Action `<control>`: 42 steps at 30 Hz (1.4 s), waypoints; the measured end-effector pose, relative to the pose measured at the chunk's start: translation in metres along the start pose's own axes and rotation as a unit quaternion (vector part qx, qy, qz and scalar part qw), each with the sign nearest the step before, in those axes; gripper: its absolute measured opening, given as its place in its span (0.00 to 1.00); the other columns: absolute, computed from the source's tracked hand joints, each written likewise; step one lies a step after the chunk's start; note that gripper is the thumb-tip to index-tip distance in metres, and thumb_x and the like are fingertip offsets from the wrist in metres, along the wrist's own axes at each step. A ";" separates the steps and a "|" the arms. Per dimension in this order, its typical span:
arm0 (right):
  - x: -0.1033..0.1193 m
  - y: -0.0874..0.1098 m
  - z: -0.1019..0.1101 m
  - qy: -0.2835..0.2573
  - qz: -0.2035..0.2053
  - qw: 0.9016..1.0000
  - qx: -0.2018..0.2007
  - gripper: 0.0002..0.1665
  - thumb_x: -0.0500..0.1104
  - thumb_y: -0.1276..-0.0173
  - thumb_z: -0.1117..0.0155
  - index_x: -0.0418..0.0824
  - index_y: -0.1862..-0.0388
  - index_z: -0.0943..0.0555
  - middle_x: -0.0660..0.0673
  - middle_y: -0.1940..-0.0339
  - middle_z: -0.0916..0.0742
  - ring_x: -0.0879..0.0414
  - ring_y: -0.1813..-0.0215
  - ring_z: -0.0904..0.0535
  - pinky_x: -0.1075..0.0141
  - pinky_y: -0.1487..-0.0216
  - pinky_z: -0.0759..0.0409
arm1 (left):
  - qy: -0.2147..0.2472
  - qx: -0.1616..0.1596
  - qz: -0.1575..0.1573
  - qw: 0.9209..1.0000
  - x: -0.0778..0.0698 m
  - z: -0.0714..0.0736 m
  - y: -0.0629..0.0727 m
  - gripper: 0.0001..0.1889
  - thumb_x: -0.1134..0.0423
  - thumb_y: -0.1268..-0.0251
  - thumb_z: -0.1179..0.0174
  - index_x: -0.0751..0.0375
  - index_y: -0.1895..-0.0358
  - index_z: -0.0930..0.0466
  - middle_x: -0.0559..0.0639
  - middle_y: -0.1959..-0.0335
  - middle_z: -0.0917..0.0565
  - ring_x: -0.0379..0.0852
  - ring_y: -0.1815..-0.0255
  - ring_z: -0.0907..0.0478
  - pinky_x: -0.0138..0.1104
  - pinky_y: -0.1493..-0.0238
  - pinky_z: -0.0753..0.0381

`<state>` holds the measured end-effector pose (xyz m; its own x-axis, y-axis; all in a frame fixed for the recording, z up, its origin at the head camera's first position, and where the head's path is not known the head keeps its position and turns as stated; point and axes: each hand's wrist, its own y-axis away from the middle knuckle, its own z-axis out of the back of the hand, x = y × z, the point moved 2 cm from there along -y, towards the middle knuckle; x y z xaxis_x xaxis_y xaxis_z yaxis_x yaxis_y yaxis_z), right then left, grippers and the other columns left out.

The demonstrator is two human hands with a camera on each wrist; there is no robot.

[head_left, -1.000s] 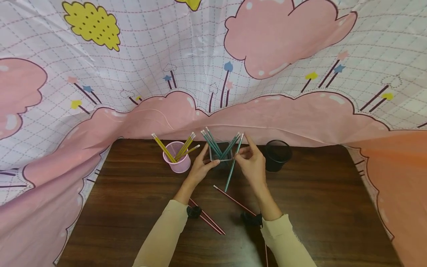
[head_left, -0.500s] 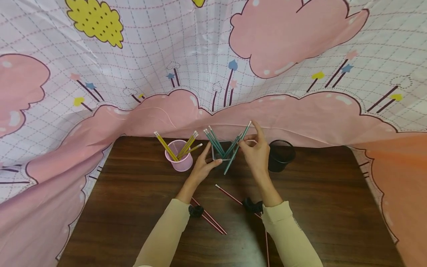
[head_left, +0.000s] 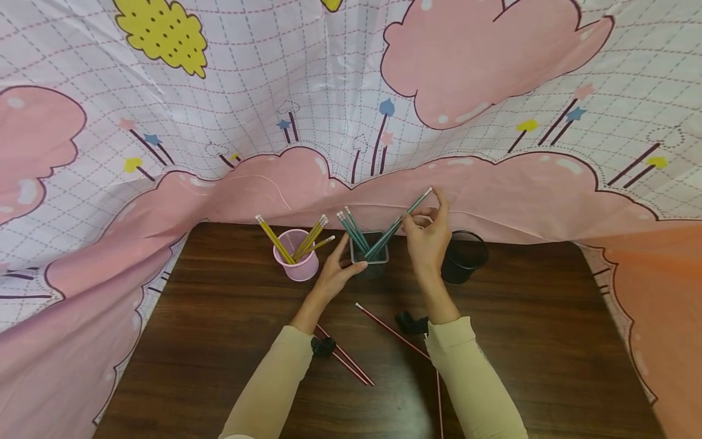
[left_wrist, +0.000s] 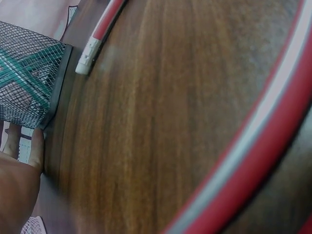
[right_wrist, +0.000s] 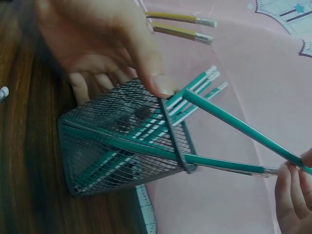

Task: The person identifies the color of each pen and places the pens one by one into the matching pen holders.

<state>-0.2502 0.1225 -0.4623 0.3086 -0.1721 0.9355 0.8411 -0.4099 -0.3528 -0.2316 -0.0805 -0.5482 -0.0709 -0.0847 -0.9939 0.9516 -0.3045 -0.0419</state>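
Observation:
My left hand point(head_left: 333, 274) grips a dark square mesh pencil holder point(right_wrist: 114, 105), its thumb on the rim and its fingers along the side. Several green pencils point(right_wrist: 202, 83) lean inside, white erasers up. My right hand point(head_left: 430, 241) pinches another green pencil point(right_wrist: 234, 123) near its eraser end. That pencil slants, with its lower end at the holder's opening in the right wrist view. In the left wrist view, part of the left hand point(left_wrist: 19, 180) touches the mesh.
Left of the holder stands a pink mesh cup point(head_left: 299, 272) with several yellow pencils point(head_left: 270, 236). A black round mesh cup point(head_left: 465, 262) stands to the right. Red pencils point(head_left: 392, 328) lie on the dark wooden table point(head_left: 219, 341). A patterned cloth point(head_left: 247, 201) hangs behind.
My right hand has moved up and to the right, tilting the green pencil so its lower end comes from in front of the holder to its opening. The left hand keeps its hold.

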 end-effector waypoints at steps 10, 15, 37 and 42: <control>-0.010 0.005 0.005 0.094 0.042 0.994 -0.027 0.38 0.33 0.41 0.27 0.47 0.33 0.29 0.44 0.65 0.14 0.55 0.67 0.18 0.70 0.67 0.20 | 0.003 0.008 0.019 1.000 -0.001 -0.007 0.000 0.47 0.64 0.34 0.35 0.57 0.20 0.58 0.65 0.21 0.49 0.72 0.35 0.30 0.47 0.41 0.22; -0.017 0.009 0.010 0.089 0.035 0.995 -0.020 0.31 0.36 0.40 0.25 0.41 0.38 0.25 0.42 0.61 0.15 0.51 0.64 0.17 0.68 0.63 0.19 | 0.001 0.010 0.007 1.000 -0.001 -0.009 -0.001 0.47 0.65 0.34 0.36 0.60 0.20 0.59 0.67 0.22 0.48 0.71 0.31 0.35 0.52 0.36 0.27; -0.017 0.006 0.037 0.131 0.086 0.987 0.024 0.28 0.46 0.41 0.23 0.41 0.42 0.20 0.42 0.50 0.19 0.45 0.49 0.23 0.51 0.51 0.20 | 0.058 -0.018 -0.004 0.998 0.002 -0.002 0.004 0.48 0.70 0.36 0.34 0.65 0.20 0.57 0.66 0.22 0.46 0.64 0.24 0.45 0.57 0.29 0.38; -0.017 0.002 0.050 0.148 0.097 0.984 0.029 0.28 0.46 0.41 0.24 0.40 0.42 0.20 0.41 0.49 0.19 0.45 0.48 0.23 0.50 0.50 0.22 | 0.092 -0.034 -0.010 0.995 0.003 0.000 0.008 0.46 0.71 0.37 0.34 0.65 0.21 0.53 0.67 0.23 0.45 0.66 0.24 0.46 0.58 0.29 0.41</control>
<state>-0.2314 0.1691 -0.4782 0.3308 -0.4989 0.8011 0.8057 -0.2927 -0.5150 -0.2239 -0.0837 -0.5517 -0.0402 0.0987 -0.9943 0.9688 -0.2396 -0.0630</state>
